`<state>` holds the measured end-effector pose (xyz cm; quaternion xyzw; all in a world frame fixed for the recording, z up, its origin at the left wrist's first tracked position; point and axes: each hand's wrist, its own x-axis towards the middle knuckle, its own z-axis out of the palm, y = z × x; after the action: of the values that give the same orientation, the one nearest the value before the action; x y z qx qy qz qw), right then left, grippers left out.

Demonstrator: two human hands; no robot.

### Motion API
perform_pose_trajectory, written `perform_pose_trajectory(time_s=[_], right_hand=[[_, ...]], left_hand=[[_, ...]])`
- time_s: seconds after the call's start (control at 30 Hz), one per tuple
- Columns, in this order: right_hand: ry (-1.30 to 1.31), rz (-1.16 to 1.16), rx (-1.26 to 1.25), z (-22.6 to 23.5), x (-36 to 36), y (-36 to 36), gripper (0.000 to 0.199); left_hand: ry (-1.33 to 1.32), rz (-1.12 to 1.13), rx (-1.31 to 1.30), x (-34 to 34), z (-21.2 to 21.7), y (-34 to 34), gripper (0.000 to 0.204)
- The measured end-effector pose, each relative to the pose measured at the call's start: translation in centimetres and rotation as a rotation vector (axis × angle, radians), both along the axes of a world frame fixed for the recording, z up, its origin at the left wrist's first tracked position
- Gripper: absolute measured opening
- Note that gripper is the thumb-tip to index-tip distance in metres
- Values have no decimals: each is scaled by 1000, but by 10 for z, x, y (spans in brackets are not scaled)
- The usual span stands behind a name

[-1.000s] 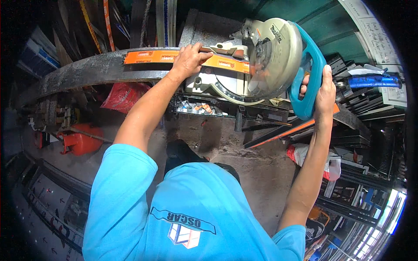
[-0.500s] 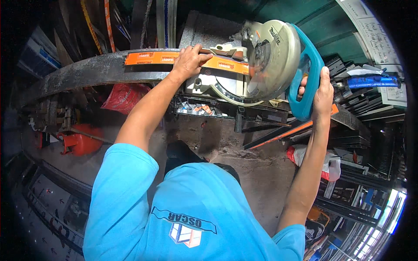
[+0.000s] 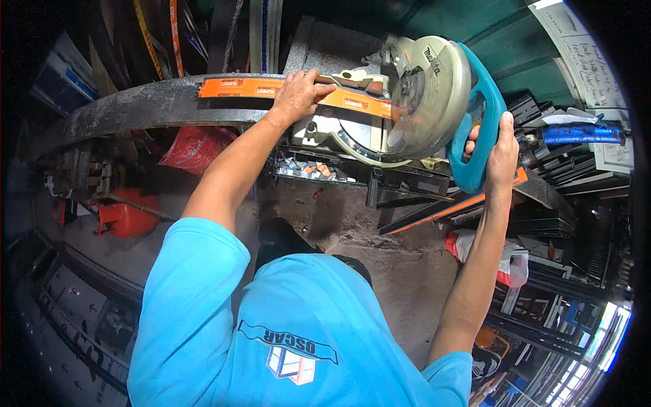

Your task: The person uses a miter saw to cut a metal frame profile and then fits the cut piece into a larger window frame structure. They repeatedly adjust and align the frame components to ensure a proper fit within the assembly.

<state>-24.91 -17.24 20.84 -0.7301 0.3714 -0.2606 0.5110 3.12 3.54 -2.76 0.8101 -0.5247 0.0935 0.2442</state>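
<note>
My left hand presses a long profile faced with orange film against the fence of a mitre saw, its fingers bent over the top edge. The profile runs to the right until the saw's round, pale guard hides its end. My right hand is wrapped round the saw's teal loop handle, with fingertips showing through the opening. The saw head stands low over its base. Behind the guard the blade is mostly hidden, so I cannot tell whether it touches the profile.
A long dark bench extends left of the saw. Small offcuts lie in a tray below its front. A red gas cylinder stands at left. Another orange-faced profile leans at right, near a blue tool and stacked dark profiles.
The whole view has shifted slightly. Both hands keep their grip, and the saw and profile show no clear movement relative to each other.
</note>
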Motion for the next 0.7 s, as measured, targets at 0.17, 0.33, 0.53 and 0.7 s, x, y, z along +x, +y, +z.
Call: perform_pose_trajectory(time_s=[0.17,0.33,0.53,0.7], right_hand=[[-3,-1,-6,-2,0,0,62],[1,-7,-30,-2,-1,0,62],[15,1,-20,-4,-3,-1,62],[2,-1,5,-4,-3,1,60]], left_hand=[[-34,-11,-33,1,-1,0,47],[-48,-6,-34,1,-1,1,43],[-66,9,-54,2,-4,0,37],[-72,13,-53,0,-1,0,37]])
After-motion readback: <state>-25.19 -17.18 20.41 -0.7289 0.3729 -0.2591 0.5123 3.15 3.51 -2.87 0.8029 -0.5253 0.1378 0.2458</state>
